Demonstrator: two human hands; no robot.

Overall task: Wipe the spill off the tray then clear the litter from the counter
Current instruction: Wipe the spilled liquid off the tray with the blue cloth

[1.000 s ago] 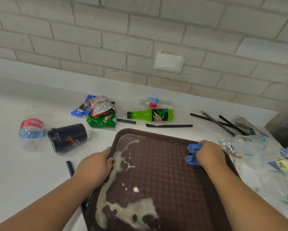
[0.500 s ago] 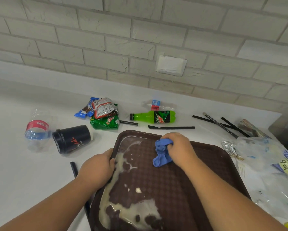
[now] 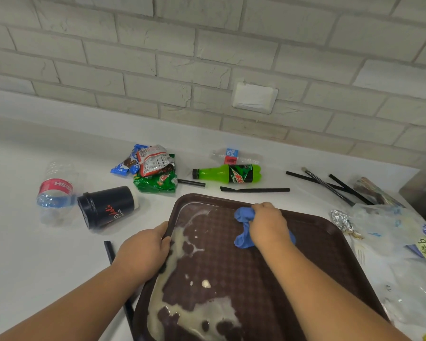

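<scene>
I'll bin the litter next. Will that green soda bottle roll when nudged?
Probably: the green soda bottle lies on its side on the smooth counter. It looks empty, so likely light and easily sent rolling. Its cap looks on, so drips seem unlikely.

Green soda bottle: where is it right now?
Head view: the green soda bottle lies on its side on the counter behind the tray, cap pointing left toward the snack wrappers.

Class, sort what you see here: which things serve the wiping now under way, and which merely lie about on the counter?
In use: right hand, blue cloth, left hand, brown tray, spill.

Lying about: black cup, green bottle, snack wrappers, black straws, foil.
</scene>
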